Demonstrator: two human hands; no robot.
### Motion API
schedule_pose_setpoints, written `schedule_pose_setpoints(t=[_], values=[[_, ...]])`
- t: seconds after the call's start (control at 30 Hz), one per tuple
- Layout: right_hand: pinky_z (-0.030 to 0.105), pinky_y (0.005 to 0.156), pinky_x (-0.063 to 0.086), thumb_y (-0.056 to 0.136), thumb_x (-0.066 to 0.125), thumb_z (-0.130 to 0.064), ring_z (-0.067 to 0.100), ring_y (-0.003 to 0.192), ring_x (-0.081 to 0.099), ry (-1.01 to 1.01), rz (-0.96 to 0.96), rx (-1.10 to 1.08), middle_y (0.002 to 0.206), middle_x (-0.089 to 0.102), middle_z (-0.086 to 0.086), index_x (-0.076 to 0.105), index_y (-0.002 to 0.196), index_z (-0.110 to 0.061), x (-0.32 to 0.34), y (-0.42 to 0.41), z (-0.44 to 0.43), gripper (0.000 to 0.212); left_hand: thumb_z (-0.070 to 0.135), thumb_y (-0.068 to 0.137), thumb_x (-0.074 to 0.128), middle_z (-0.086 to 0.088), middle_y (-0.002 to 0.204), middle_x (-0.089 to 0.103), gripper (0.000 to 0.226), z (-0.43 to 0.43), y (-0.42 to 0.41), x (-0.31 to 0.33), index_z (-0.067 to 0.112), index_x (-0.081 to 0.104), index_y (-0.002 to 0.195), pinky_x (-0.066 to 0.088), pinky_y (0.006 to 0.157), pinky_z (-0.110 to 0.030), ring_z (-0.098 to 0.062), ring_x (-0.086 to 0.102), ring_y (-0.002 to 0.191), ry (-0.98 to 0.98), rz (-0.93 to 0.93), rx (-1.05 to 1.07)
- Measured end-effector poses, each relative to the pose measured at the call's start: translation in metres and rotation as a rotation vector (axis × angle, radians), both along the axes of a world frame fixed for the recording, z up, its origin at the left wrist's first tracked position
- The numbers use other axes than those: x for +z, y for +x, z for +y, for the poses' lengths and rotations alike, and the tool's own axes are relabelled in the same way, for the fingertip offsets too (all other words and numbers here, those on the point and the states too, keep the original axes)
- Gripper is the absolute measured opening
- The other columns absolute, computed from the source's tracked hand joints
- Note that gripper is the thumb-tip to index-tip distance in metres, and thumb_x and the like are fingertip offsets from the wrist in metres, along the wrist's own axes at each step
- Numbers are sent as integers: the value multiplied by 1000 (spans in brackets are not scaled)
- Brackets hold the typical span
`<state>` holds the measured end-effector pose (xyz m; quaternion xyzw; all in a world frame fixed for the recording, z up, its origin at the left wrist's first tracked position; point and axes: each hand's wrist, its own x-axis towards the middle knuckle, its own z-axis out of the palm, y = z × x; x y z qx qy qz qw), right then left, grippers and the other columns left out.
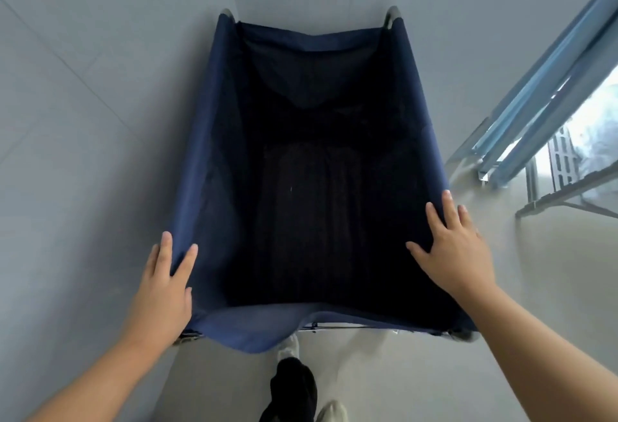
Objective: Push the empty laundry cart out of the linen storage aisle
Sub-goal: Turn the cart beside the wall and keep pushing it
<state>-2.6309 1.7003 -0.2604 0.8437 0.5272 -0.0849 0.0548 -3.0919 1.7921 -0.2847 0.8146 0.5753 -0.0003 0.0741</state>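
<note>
The left hand and right hand are laid, fingers straight and gripping nothing, on the laundry cart rims, so it is pushed evenly along the wall.

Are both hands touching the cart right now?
Touching. The head view shows the left hand laid straight-fingered on the cart at its left fabric edge, the right hand spread flat on its right edge.

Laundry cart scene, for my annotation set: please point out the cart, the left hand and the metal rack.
laundry cart (210, 154), head view, its blue left side panel.
left hand (164, 288), head view, back of the hand.
metal rack (565, 155), head view, its perforated upright.
</note>
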Motion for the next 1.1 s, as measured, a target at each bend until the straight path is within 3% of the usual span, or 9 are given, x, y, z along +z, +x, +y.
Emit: schedule_pose_setpoints(t=[0.2, 0.43, 0.7, 0.9, 1.1], values=[[50, 119, 24, 91, 49, -67, 33, 153, 17, 49, 56, -24, 171, 0, 2, 21, 159, -22, 1, -19, -10, 87, -19, 78, 62, -20, 166, 5, 78, 2, -19, -8, 8, 43, 149, 42, 103, -56, -48, 18, 148, 29, 50, 30], [52, 120, 20, 91, 42, -71, 31, 153, 18, 55, 69, -68, 171, 0, 1, 22, 159, -23, 4, -58, -23, 86, -5, 69, 83, -28, 161, 18, 81, 14, -52, -9, 4, 51, 143, 46, 98, -65, -57, 34, 137, 7, 93, -25], [54, 120, 20, 90, 39, -73, 32, 154, 17, 45, 39, -121, 171, 1, 1, 22, 159, -24, 1, -98, -32, 86, 4, 71, 85, -24, 162, 18, 81, 27, -88, -10, 7, 50, 144, 49, 96, -62, -53, 36, 138, 34, 60, -83], [55, 122, 11, 89, 35, -76, 30, 157, 3, 24, -11, -130, 171, -1, 3, 16, 160, -28, 3, -118, -39, 88, 19, 71, 88, -22, 163, 19, 85, 31, -99, -3, 11, 49, 146, 55, 89, -58, -51, 36, 140, 6, 22, -107], [55, 120, 20, 88, 43, -74, 31, 156, 9, 24, -37, -164, 171, 6, 4, 25, 159, -25, -3, -142, -68, 87, 27, 68, 90, -26, 162, 19, 89, 39, -103, 1, 11, 50, 145, 53, 93, -57, -52, 36, 140, -11, -4, -163]])
